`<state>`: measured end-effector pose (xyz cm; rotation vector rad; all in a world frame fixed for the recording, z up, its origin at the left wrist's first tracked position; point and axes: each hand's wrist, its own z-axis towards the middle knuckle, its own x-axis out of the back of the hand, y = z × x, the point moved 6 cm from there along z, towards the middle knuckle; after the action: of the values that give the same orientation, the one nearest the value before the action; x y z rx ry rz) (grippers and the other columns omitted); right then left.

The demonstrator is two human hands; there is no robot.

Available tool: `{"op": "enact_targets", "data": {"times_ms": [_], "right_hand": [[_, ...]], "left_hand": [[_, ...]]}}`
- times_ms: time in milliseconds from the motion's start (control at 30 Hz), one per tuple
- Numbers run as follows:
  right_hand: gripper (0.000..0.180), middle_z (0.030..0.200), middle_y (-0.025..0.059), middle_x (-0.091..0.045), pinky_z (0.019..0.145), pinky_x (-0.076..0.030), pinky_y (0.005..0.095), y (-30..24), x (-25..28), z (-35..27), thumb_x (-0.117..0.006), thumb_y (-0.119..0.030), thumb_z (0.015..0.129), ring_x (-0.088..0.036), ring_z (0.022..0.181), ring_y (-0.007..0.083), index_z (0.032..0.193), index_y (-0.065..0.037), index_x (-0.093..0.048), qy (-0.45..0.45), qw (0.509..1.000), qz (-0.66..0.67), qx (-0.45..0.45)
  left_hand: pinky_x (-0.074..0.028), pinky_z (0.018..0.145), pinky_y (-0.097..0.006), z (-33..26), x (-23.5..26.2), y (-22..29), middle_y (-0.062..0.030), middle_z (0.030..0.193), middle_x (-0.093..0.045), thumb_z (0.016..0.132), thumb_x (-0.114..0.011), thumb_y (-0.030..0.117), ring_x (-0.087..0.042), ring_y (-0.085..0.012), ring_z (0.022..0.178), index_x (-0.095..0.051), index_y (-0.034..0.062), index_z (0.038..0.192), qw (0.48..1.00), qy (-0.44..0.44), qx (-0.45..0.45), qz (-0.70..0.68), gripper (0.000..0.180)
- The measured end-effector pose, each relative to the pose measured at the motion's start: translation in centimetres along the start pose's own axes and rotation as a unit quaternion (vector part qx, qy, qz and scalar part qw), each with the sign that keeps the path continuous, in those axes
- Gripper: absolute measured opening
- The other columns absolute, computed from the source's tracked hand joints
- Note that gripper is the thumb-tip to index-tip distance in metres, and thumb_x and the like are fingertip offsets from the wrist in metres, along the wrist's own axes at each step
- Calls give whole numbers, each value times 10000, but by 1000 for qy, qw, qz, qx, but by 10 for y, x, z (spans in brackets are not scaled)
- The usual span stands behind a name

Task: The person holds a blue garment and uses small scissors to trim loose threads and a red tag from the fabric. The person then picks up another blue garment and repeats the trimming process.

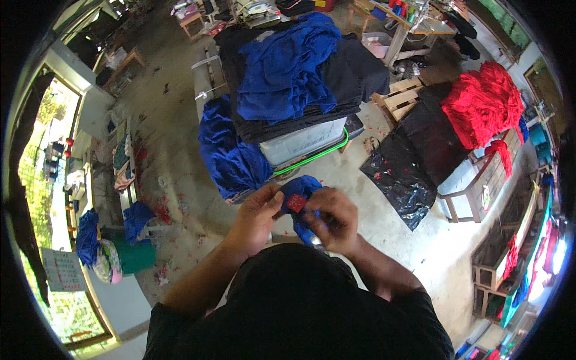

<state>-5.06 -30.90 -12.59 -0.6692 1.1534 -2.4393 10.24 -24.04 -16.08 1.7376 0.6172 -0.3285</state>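
Blue crumpled cloth (307, 184) with a small square red patch (296, 203), pinched at its sides by left grip (257, 217) and right grip (336, 217), with the patch nearer the right.

We hold a blue cloth piece (307, 183) with both hands, our left hand (255, 213) gripping its left edge and our right hand (337, 216) pinching it just beside a red label (296, 203). Beyond them, a black cloth stack (367, 66) lies over a pale plastic tub (303, 146); rumpled blue fabric (288, 66) spreads from the stack's far edge toward its near edge, and a blue bundle (228, 147) rests against its left edge. To our right, a red fabric heap (483, 105) covers the far part of a slatted wooden table (503, 165).
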Motion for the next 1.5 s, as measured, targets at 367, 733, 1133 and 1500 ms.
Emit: {"op": "enact_targets", "data": {"times_ms": [367,733,1133,1500], "right_hand": [[213,1068,145,-669,889,-499,367,-30,-60,44,-758,13,827,-653,1025,254,963,-16,-596,55,992,110,-13],[293,967,147,-630,781,-512,356,-77,-120,49,-746,40,788,-651,903,288,1052,-25,-637,183,982,-10,54],[211,997,143,-656,800,-527,381,-100,-140,57,-710,21,821,-668,914,311,1003,-26,-615,153,987,-51,7],[116,894,44,-624,755,-465,291,-101,-136,48,-631,-24,951,-564,830,112,1054,-18,-577,148,977,135,-75]], "left_hand": [[-404,849,-235,-32,7,137,7,983,-519,984,-638,208,-470,-63,928,-535,26,1151,929,-171,-55,325,268],[-434,812,-272,-43,30,176,-53,1017,-536,913,-660,79,-494,-93,926,-495,31,1163,811,-333,-53,478,303],[-466,878,-270,-58,30,199,-69,1079,-567,909,-660,38,-573,-111,1005,-465,33,1219,832,-315,-98,446,366],[-476,694,-305,-66,19,210,-95,839,-620,814,-787,96,-613,-230,745,-682,2,900,670,-279,-290,624,166]]}}
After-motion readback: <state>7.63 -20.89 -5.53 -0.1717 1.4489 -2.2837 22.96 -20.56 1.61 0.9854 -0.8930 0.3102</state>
